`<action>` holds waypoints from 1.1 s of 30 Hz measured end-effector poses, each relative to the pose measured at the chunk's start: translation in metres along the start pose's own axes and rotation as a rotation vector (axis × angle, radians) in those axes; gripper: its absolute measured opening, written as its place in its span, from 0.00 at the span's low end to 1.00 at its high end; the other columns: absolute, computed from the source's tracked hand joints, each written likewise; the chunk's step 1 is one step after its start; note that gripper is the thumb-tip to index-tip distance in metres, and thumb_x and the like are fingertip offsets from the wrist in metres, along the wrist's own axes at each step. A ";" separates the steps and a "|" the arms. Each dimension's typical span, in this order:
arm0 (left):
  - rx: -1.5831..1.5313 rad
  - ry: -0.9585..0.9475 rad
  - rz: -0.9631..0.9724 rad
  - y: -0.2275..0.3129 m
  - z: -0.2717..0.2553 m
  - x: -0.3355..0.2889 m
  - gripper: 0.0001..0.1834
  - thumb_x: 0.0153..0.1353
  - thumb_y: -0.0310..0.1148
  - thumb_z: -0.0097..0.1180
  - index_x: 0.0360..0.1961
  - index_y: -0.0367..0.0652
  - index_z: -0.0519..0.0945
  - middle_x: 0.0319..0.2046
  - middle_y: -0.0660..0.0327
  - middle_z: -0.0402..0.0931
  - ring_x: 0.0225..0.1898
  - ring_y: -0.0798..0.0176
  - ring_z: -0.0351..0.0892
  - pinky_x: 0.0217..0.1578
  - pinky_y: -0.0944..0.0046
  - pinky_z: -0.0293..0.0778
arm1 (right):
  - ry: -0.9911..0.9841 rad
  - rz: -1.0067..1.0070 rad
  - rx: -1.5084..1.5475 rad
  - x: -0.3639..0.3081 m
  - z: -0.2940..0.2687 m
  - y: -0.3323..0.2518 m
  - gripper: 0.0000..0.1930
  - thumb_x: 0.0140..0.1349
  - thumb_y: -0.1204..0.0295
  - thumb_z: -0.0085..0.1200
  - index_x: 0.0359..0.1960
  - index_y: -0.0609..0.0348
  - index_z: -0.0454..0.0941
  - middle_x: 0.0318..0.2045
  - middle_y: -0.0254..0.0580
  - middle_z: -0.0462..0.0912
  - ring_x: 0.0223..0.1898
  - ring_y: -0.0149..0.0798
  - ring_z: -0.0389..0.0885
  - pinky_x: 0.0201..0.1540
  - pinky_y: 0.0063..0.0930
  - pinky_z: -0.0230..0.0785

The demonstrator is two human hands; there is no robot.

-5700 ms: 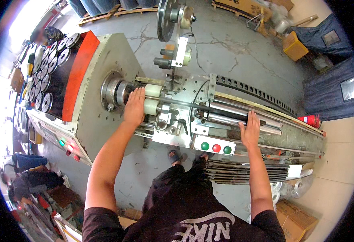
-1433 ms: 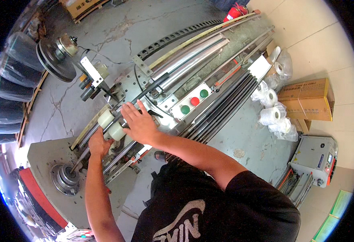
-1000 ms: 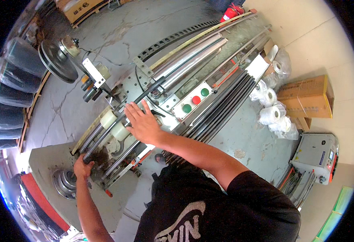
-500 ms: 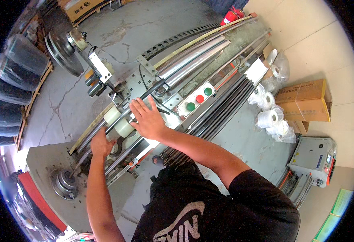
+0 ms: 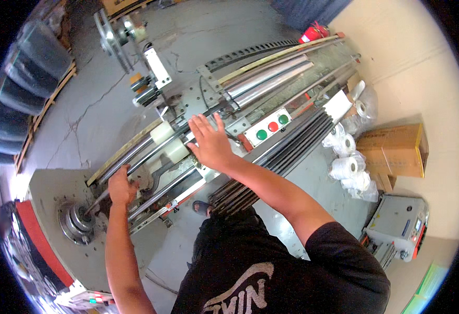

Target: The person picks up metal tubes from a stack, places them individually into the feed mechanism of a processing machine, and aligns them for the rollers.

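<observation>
A long machine runs diagonally before me, with a slim metal rod (image 5: 143,160) reaching from a round chuck (image 5: 76,222) at lower left toward a carriage. My left hand (image 5: 122,187) is wrapped round the rod between the chuck and the white rollers (image 5: 169,141). Some of its fingertips are hidden behind the rod. My right hand (image 5: 211,144) lies flat with fingers spread over the carriage, just right of the rollers. Its palm hides what lies beneath. A panel with green and red buttons (image 5: 272,127) sits to the right of that hand.
Dark rods (image 5: 287,152) lie bundled along the machine's near side. A cardboard box (image 5: 391,152) and wrapped white rolls (image 5: 344,168) stand by the wall. A red fire extinguisher (image 5: 314,33) is at the far end. Wrapped dark rolls (image 5: 23,97) sit on a pallet at left.
The view has shifted and turned. The rollers and carriage stand farther from my left hand, with my right hand moved along with them. My left hand is slightly closer to the chuck.
</observation>
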State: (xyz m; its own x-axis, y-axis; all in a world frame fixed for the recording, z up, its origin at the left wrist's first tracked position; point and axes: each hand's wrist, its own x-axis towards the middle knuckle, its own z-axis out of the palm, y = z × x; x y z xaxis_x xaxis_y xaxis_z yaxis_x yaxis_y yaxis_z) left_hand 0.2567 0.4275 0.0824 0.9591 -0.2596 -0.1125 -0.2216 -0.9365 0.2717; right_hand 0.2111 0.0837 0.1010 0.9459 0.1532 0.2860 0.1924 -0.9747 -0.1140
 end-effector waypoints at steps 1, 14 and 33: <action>-0.020 -0.019 -0.029 -0.009 -0.005 -0.004 0.33 0.48 0.36 0.76 0.57 0.46 0.77 0.49 0.52 0.83 0.52 0.45 0.81 0.56 0.48 0.72 | 0.006 0.004 0.007 -0.001 0.000 0.003 0.35 0.71 0.53 0.50 0.72 0.64 0.62 0.72 0.51 0.65 0.76 0.48 0.58 0.77 0.62 0.34; 0.114 -0.056 -0.299 -0.079 -0.003 -0.027 0.28 0.48 0.45 0.72 0.51 0.46 0.84 0.43 0.48 0.85 0.49 0.43 0.83 0.53 0.47 0.77 | -0.035 -0.003 0.032 0.001 0.003 -0.005 0.36 0.70 0.55 0.51 0.73 0.64 0.60 0.74 0.49 0.61 0.78 0.47 0.53 0.76 0.65 0.29; 0.053 -0.068 -0.102 0.112 0.033 0.055 0.21 0.51 0.40 0.67 0.45 0.46 0.80 0.45 0.52 0.85 0.49 0.45 0.84 0.49 0.48 0.80 | -0.085 -0.149 0.028 0.001 0.010 0.011 0.37 0.70 0.54 0.50 0.73 0.66 0.59 0.75 0.52 0.59 0.78 0.49 0.52 0.76 0.66 0.26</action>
State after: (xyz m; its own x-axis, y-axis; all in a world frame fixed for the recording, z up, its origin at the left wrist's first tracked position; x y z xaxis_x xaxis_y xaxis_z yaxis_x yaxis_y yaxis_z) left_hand 0.2783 0.3003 0.0750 0.9634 -0.1760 -0.2020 -0.1342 -0.9696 0.2047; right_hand 0.2171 0.0751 0.0909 0.9247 0.3102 0.2207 0.3383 -0.9354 -0.1027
